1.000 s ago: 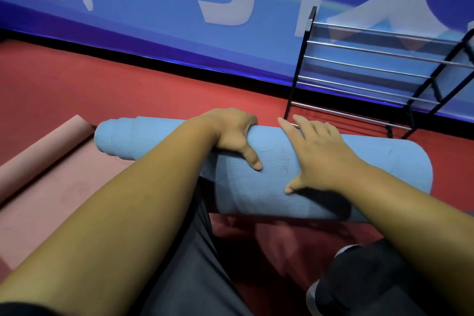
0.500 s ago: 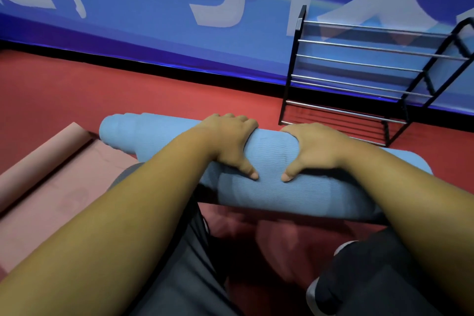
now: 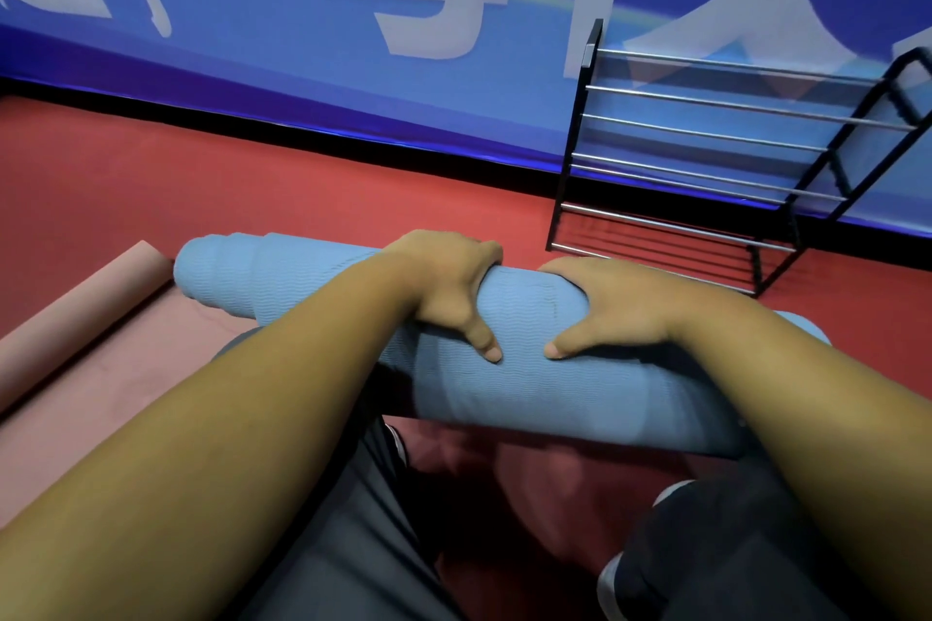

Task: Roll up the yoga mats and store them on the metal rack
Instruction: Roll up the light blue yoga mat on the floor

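A rolled light-blue yoga mat lies across the middle of the view, above my legs. My left hand grips its top, fingers curled over the far side and thumb on the near side. My right hand grips it just to the right in the same way, the two thumbs nearly meeting. A pink yoga mat lies on the floor at the left, partly rolled at its far edge. The black metal rack with silver bars stands at the right against the wall, its shelves bare.
Red floor stretches between me and the blue banner wall. My dark trousers and a shoe fill the bottom of the view.
My right hand went from lying flat on the blue roll to curling round it. The roll has risen slightly and the rack appears closer.
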A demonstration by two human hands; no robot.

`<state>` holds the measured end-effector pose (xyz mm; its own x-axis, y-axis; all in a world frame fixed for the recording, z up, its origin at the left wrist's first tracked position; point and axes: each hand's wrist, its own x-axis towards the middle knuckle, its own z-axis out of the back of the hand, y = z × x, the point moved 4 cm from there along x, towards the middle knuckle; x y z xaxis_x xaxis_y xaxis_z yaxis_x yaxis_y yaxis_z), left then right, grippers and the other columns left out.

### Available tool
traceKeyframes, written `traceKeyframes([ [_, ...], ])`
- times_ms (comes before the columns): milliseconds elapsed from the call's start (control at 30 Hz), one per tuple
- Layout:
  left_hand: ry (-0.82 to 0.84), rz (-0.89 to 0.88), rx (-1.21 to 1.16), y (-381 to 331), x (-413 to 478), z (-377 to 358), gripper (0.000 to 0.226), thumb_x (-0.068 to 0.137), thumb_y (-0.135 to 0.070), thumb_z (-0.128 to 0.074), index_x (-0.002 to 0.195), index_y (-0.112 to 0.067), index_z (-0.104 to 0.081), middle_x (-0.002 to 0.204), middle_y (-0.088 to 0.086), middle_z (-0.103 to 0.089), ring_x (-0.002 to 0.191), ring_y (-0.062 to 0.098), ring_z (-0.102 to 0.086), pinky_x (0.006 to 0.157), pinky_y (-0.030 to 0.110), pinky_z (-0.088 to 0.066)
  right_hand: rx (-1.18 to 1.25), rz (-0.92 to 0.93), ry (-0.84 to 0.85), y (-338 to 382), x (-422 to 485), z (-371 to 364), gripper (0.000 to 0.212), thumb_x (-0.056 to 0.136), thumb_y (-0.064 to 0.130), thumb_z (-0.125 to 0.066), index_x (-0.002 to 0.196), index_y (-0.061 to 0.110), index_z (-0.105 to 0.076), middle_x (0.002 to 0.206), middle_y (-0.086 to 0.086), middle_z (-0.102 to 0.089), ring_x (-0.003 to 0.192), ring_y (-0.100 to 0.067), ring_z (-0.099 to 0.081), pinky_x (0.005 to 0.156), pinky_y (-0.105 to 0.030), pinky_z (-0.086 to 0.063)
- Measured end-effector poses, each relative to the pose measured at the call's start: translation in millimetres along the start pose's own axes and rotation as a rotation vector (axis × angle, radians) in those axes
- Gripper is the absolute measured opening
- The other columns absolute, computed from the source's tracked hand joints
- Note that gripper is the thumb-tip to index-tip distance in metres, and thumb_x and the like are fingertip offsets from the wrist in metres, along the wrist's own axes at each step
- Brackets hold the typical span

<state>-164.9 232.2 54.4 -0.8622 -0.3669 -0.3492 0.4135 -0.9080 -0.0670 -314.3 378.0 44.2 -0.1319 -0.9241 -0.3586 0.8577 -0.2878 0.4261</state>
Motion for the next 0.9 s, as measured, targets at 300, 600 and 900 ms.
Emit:
traceKeyframes([
  [300,0.117,0.057,-0.38,21,8,-1,0.078,0.045,-0.072,-0.097,0.107,-0.037,-0.065,0.101,-0.016,-0.074,0.093,0.009,-0.07,0.09,0.04,-0.06,-0.507,-0.054,-0.195,25,-16,-17,0.161,0.047,0.097,-0.074,0.167,0.037,0.015,0.176,-0.005,-0.007,0.158,-0.034,-0.02,0.127,-0.069,-0.01],
  [600,0.148,0.01,-0.414,18,12,-4,0.078,0.052,-0.072,-0.095,0.116,-0.038,-0.066,0.108,-0.017,-0.073,0.099,0.01,-0.07,0.094,0.039,-0.059,-0.545,-0.099,-0.258,28,-10,-22,0.135,0.051,0.087,-0.079,0.159,0.029,-0.022,0.146,0.001,-0.048,0.128,-0.035,-0.051,0.108,-0.059,-0.041],
  [900,-0.01,-0.033,0.044,-6,15,-8,0.101,0.064,-0.088,-0.072,0.144,-0.03,-0.05,0.142,-0.005,-0.06,0.127,0.025,-0.055,0.11,0.052,-0.043,-0.279,-0.076,-0.133,4,9,-6,0.116,0.039,0.085,-0.083,0.14,0.043,-0.046,0.136,0.018,-0.059,0.118,-0.023,-0.059,0.097,-0.044,-0.049],
])
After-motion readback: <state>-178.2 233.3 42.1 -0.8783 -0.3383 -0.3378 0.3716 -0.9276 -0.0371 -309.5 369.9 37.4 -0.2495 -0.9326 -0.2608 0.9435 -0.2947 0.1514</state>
